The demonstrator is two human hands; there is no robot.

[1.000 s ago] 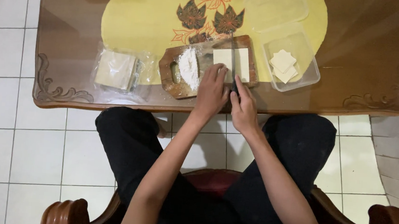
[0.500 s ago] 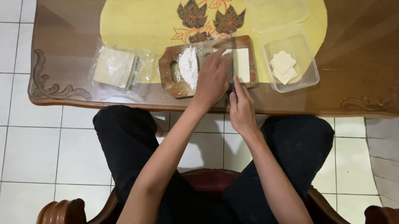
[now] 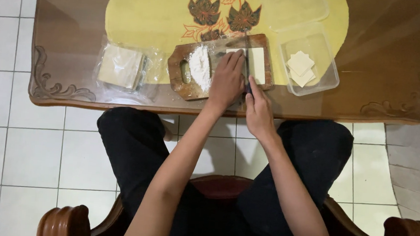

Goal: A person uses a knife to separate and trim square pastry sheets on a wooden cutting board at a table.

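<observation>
Item one, as I read it from the head view: a pale dough sheet (image 3: 257,64), flat on the right half of a wooden cutting board (image 3: 176,67) with a slotted handle at its left end. A knife (image 3: 246,61) lies lengthwise across the sheet, blade running away from me, its handle hidden inside my right hand (image 3: 258,108), which is closed around it at the board's near edge. My left hand (image 3: 226,79) rests palm down on the left part of the sheet, fingers spread flat and pressing, gripping nothing; it sits just beside the blade. Item two: a heap of white flour (image 3: 199,67) on the board between the handle slot and the left hand. Item three: a clear plastic bag (image 3: 124,68) holding a stack of square pale wrappers, left of the board and near it. Item four: a clear rectangular container (image 3: 330,81) right of the board, with a few cut pale squares (image 3: 300,67) stacked loosely inside. Item five: a clear lid (image 3: 296,8) lying farther back, beyond the container. Item six: a yellow oval mat (image 3: 143,15) with a leaf pattern, under the board's far part. All rest on a brown table (image 3: 395,72) with carved edges, over a white tile floor (image 3: 21,144).
</observation>
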